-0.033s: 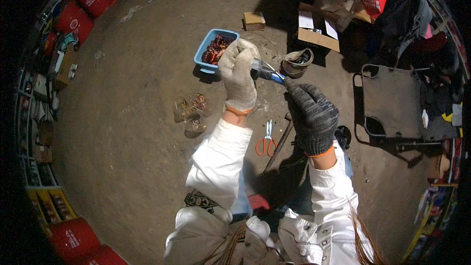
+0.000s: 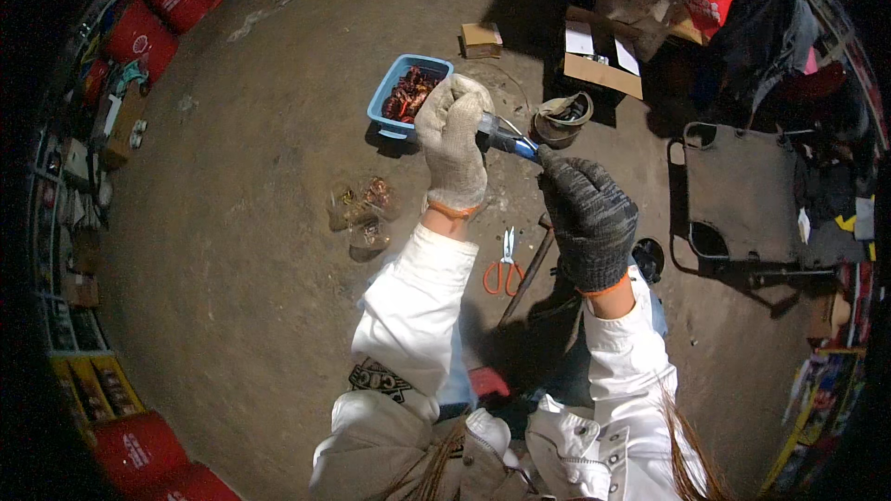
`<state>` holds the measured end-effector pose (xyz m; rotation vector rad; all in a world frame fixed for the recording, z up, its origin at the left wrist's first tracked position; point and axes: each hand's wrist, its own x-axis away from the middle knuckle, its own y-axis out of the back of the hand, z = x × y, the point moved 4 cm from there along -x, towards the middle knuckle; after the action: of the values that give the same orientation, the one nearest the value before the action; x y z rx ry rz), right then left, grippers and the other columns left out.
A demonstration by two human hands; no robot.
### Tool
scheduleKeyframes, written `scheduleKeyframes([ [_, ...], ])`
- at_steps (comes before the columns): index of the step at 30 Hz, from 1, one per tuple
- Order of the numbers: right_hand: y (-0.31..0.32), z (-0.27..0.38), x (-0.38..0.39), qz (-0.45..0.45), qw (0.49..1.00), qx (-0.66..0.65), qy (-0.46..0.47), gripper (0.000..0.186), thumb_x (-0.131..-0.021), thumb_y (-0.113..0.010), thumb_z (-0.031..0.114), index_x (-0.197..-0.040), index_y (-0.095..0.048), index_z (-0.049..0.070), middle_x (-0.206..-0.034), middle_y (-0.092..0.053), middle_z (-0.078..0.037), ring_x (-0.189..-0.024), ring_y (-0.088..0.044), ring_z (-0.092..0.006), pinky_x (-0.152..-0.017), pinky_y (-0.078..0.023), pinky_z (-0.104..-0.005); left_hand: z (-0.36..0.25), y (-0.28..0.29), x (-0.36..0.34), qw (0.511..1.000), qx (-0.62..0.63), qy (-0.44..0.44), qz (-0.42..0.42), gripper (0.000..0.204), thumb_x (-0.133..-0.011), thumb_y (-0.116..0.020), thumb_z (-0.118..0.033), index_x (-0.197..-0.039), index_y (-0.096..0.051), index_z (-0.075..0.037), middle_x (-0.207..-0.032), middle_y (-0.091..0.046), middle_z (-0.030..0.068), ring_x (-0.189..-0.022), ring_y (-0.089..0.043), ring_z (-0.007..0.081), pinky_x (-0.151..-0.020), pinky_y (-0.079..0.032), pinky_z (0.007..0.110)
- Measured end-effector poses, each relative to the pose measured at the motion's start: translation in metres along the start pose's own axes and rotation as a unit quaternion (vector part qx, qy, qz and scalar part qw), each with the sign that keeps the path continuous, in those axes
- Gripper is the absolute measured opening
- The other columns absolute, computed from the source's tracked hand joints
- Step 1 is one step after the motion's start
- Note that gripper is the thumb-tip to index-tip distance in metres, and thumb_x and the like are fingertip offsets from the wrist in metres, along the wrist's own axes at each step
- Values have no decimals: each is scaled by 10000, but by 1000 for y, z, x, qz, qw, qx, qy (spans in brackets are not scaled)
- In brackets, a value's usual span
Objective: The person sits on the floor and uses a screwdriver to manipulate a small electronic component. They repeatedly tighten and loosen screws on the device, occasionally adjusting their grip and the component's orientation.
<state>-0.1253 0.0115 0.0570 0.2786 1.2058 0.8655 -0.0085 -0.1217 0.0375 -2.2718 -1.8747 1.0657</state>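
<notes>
My left hand [image 2: 452, 144], in a cream knit glove, is closed on one end of a slim blue-and-dark piece [image 2: 509, 140] with pale strips along it. My right hand [image 2: 589, 213], in a dark grey glove, pinches its other end. What exactly the piece is, I cannot make out. Just beyond the left hand stands a blue plastic basin [image 2: 383, 93] with reddish-brown, copper-looking coils [image 2: 406, 96] in it. Below the hands, orange-handled scissors [image 2: 505, 264] lie on the floor beside a long-handled hammer [image 2: 529, 271].
Clear plastic bags [image 2: 368, 213] with copper-coloured bits lie left of my arm. Beyond the right hand are a round container [image 2: 560, 122], an open carton [image 2: 603, 77] and a small cardboard box [image 2: 482, 40]. A folding chair [image 2: 742, 190] stands at right; red buckets [image 2: 141, 39] line the left.
My right hand has shifted very slightly to the left. Both hands keep hold of the blue-and-dark piece.
</notes>
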Motion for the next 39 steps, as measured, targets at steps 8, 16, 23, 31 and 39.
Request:
scheduleKeyframes([
  [8,-17,-4,16,29,969,-179,-169,284,-845,-656,39,-1128,-659,23,-943,-685,-112,-745,-641,-149,-661,-513,-273,-2,6,8,984,-136,-111,-31,165,-870,-495,-157,-750,-498,-44,-674,-466,-6,-606,-417,78,-553,-362,228],
  [16,-45,15,23,30,930,-306,-200,308,-910,-571,49,-1214,-603,11,-1060,-672,-112,-882,-629,-141,-792,-508,-281,11,2,18,984,-127,-110,-54,218,-900,-458,-190,-730,-499,-62,-699,-500,-2,-643,-443,96,-600,-373,252],
  [23,-48,11,16,-12,892,-405,-202,312,-932,-541,67,-1239,-581,26,-999,-663,-100,-778,-604,-105,-699,-501,-252,14,4,11,992,-29,-64,-107,193,-887,-455,-164,-734,-500,-55,-706,-499,12,-633,-439,113,-602,-367,253],
  [31,-24,-3,13,-94,857,-419,-284,334,-876,-644,90,-1201,-604,27,-950,-675,-87,-789,-614,-114,-708,-512,-253,9,-1,7,976,208,55,-32,239,-878,-474,-279,-735,-473,-87,-704,-482,30,-599,-461,117,-553,-423,253],
  [39,-27,6,12,-30,914,-318,-248,257,-855,-680,115,-1089,-642,17,-903,-666,-84,-766,-614,-124,-672,-519,-260,15,-13,8,947,283,119,97,240,-897,-459,-288,-763,-462,-89,-712,-461,34,-622,-463,140,-550,-404,269],
])
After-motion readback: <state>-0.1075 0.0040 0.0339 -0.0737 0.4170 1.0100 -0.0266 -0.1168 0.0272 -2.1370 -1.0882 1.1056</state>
